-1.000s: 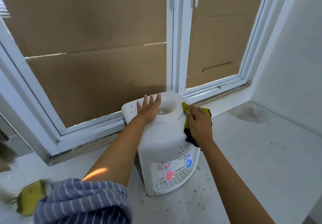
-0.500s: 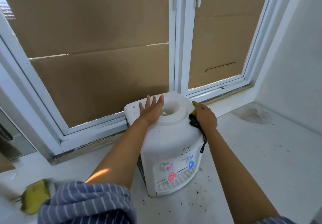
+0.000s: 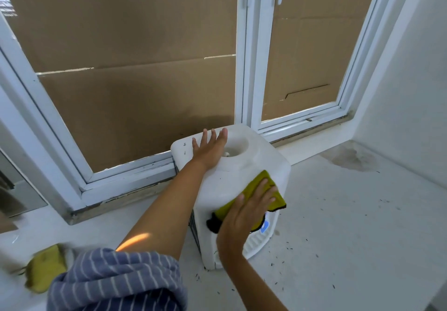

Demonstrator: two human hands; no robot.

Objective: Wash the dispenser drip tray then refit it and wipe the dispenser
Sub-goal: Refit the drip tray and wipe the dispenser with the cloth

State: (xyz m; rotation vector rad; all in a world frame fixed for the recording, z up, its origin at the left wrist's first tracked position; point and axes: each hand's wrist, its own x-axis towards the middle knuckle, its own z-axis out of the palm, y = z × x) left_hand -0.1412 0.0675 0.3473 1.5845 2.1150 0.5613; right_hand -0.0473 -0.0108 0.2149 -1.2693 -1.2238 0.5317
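A small white water dispenser (image 3: 225, 180) stands on the white counter in front of the window. My left hand (image 3: 210, 148) lies flat and open on its top, beside the round bottle well. My right hand (image 3: 244, 216) presses a yellow cloth with a dark edge (image 3: 256, 185) against the dispenser's front face, covering the taps; only a blue tap tip (image 3: 264, 226) shows. The ribbed white drip tray (image 3: 254, 243) sits fitted at the dispenser's base, partly hidden by my right wrist.
A yellow sponge (image 3: 44, 274) lies at the counter's left front, blurred. Window frames backed with brown cardboard (image 3: 135, 93) stand right behind the dispenser. A grey stain (image 3: 350, 159) marks the counter's far right corner, and small dark specks are scattered around the dispenser.
My right hand has carried the cloth from the dispenser's upper right side down and round to its front face. The left hand has stayed on top.
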